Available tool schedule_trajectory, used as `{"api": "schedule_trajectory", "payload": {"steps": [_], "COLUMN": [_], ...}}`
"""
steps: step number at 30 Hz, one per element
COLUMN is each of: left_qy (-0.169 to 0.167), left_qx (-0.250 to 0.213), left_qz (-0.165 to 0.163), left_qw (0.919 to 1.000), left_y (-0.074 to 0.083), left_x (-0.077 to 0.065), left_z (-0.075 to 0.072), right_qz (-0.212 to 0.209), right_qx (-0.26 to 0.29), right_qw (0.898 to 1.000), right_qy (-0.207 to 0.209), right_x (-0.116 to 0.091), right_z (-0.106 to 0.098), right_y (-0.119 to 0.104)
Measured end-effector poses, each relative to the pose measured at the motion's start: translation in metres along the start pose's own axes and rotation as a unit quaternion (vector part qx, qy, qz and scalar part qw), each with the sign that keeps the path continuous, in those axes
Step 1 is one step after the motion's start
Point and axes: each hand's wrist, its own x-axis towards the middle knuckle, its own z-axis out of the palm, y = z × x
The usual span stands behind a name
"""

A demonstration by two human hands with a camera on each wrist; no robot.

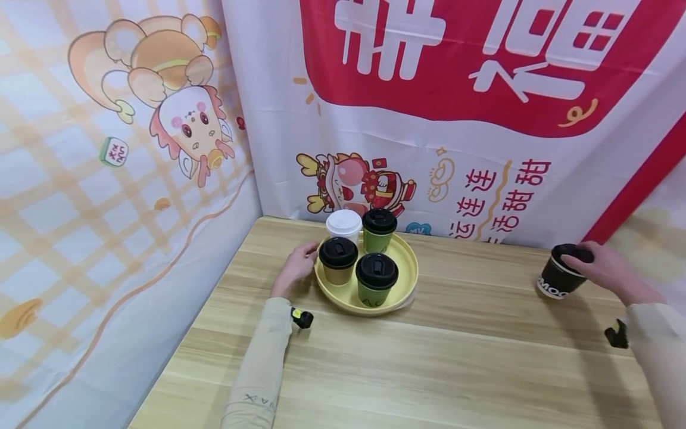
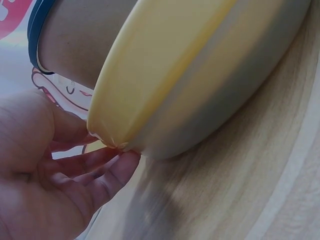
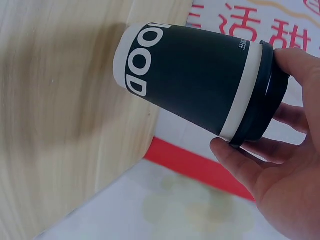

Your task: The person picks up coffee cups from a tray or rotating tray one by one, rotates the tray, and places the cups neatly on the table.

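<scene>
My left hand holds the left rim of a round yellow tray, thumb and fingers pinching its edge in the left wrist view. On the tray stand several lidded paper cups: a white-lidded cup, a brown cup with a black lid, a back green cup and a front green cup, both black-lidded. At the table's right side, my right hand grips a black paper coffee cup by its black lid. That cup is tilted, and its base looks slightly off the table.
The wooden table runs up against a hanging printed cloth at the back. Another patterned cloth borders its left side. A small black device sits at each wrist.
</scene>
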Motion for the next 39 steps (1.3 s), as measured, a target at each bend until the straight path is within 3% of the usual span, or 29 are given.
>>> {"api": "schedule_trajectory", "payload": {"steps": [12, 27, 35, 39], "left_qy": [-0.012, -0.014, -0.009, -0.017], "left_qx": [-0.001, 0.012, 0.006, 0.005], "left_qz": [-0.002, 0.004, 0.001, -0.001], "left_qw": [0.9999, 0.9998, 0.9999, 0.9998], "left_y": [0.001, 0.0, -0.002, 0.0], "left_x": [-0.002, 0.002, 0.001, 0.0], "left_z": [0.003, 0.004, 0.002, 0.002], "right_qz": [0.052, 0.056, 0.056, 0.043], "right_qx": [-0.032, -0.026, -0.013, -0.023], "right_qw": [0.998, 0.998, 0.998, 0.997], "right_qy": [0.023, 0.025, -0.012, 0.058], "right_x": [-0.008, -0.017, -0.02, -0.019], "right_z": [-0.006, 0.0, -0.003, -0.001], "right_y": [0.04, 0.042, 0.042, 0.036]}}
